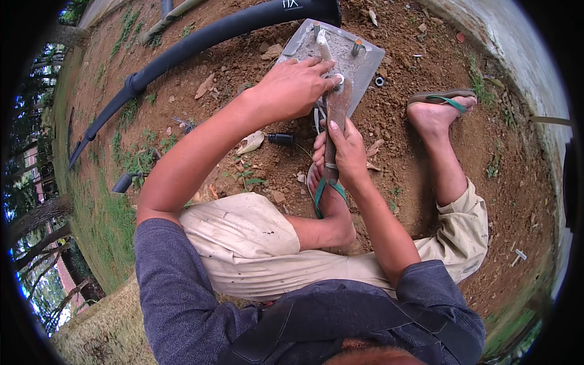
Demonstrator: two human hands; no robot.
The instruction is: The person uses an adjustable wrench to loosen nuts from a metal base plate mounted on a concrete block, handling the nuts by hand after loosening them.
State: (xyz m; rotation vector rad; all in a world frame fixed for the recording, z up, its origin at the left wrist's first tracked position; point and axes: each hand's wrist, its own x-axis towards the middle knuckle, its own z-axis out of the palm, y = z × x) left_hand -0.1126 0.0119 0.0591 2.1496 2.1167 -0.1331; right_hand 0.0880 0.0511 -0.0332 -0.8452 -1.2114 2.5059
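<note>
In my right hand (350, 152) is the handle of a rusty wrench (339, 112), fingers wrapped round it. Its far end lies at a nut (339, 79) on the near side of a grey square concrete base (368, 67). My left hand (295, 85) reaches over the base with its fingers stretched out. One fingertip touches the nut beside the wrench head; the others lie near a whitish tube (323, 44) rising from the base. Two threaded bolts stand up from the base, one (357, 47) at the right and one (316, 28) at the far corner.
A long black pole (213, 38) lies across the soil at the far left, its end beside the base. Right of the base lies a loose nut (379, 81). A black cylindrical piece (280, 139) lies near my sandalled foot (331, 204). A pale wall (517, 55) borders the right.
</note>
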